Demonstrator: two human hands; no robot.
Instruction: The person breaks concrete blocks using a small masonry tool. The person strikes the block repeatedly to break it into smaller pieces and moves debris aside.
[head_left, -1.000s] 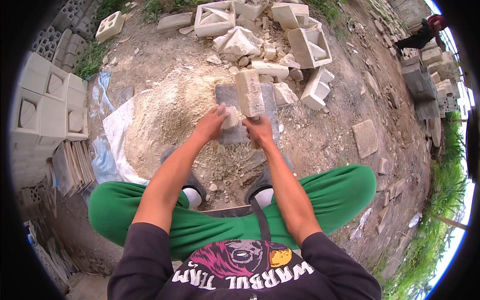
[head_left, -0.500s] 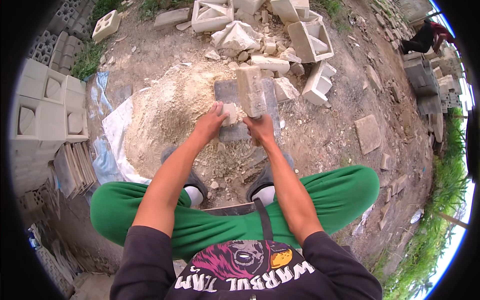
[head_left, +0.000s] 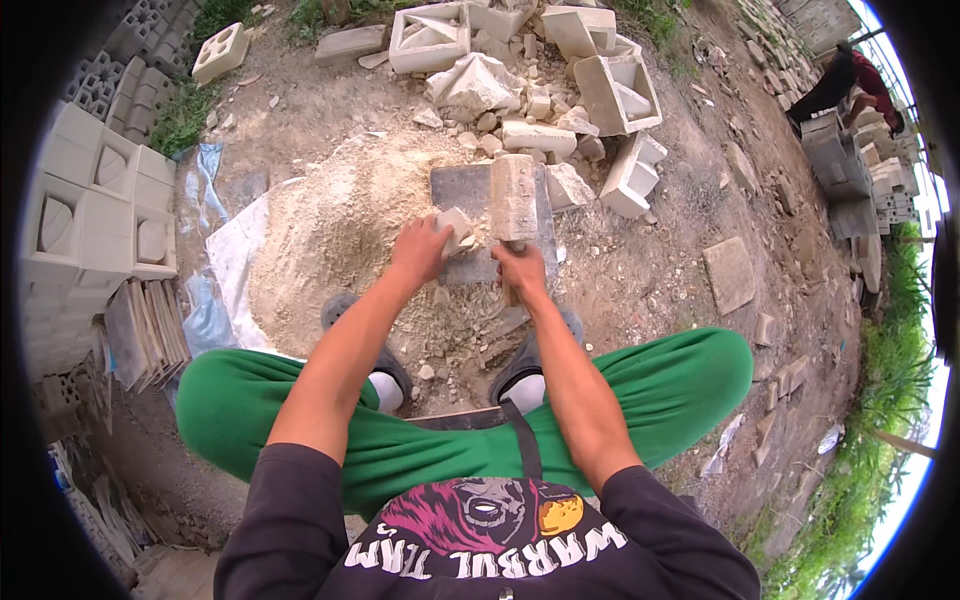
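Note:
My right hand (head_left: 521,268) is closed round the handle of a mallet with a thick, dusty, block-like head (head_left: 514,200). The head is over the right part of a dark flat slab (head_left: 460,183) on the ground. My left hand (head_left: 421,246) grips a small pale chunk of stone (head_left: 455,228) at the slab's left side. Crumbs and powder lie on the slab between the two hands. Left of the slab rises a heap of pale crushed rubble (head_left: 325,235), partly on a white sheet (head_left: 238,262).
Broken pale blocks (head_left: 620,92) and chunks are piled beyond the slab. Decorative blocks (head_left: 104,205) are stacked at the left, with thin boards (head_left: 143,335) beside them. A flat square tile (head_left: 729,275) lies to the right. Another person (head_left: 862,88) bends by grey blocks at far right.
The mallet head has shifted slightly right and now stands straighter. My left hand has moved a little left and down, and the stone chunk has tilted in it.

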